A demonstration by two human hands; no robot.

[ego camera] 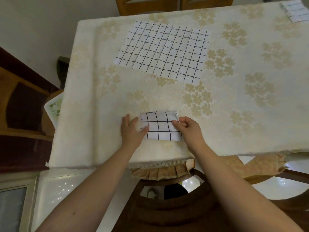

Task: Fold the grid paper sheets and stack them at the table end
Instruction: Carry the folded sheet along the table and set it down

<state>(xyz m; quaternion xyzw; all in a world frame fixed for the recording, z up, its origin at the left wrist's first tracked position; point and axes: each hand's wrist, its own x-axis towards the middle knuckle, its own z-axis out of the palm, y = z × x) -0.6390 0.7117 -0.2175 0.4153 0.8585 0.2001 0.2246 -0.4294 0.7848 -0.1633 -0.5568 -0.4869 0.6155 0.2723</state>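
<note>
Pinching the right edge of the folded sheet, the right hand has its grip on the paper while the left hand presses flat on the other edge. Beyond, an unfolded sheet lies on the desk; one folded piece already sits at the far corner. Roughly midway, I judge.

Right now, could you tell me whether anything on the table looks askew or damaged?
Only the unfolded grid sheet: it lies skewed to the table edge and shows creases. The folded sheet under both hands looks neat.
</note>
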